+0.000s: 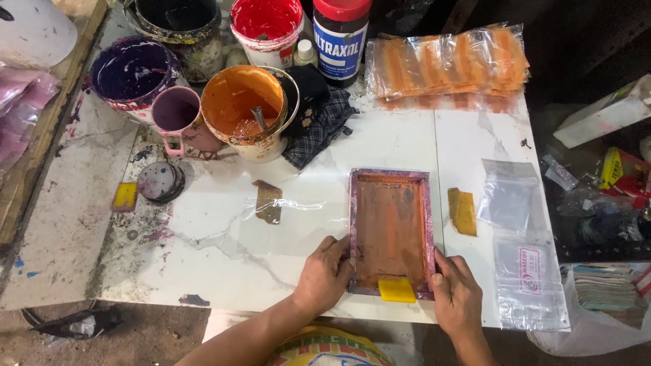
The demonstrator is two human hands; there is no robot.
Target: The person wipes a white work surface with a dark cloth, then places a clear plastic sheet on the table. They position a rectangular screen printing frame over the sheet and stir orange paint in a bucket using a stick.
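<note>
A small rectangular printing frame [390, 230] with a purple-stained wooden rim and orange-inked mesh lies flat on the white marble table [224, 237]. My left hand [324, 274] presses the frame's lower left edge. My right hand [456, 295] holds its lower right corner. A small yellow squeegee [397, 290] rests inside the frame at its near end, between my hands. A clear plastic sheet [298, 227] lies under and left of the frame.
Paint buckets stand at the back: orange [245, 108], purple [132, 71], red [266, 27]. A pink cup [178, 115], a dark jar [341, 37], a dark cloth [315, 125], a stack of orange-printed bags [447, 64], clear bags [525, 271] and a yellow scraper [463, 211] lie around.
</note>
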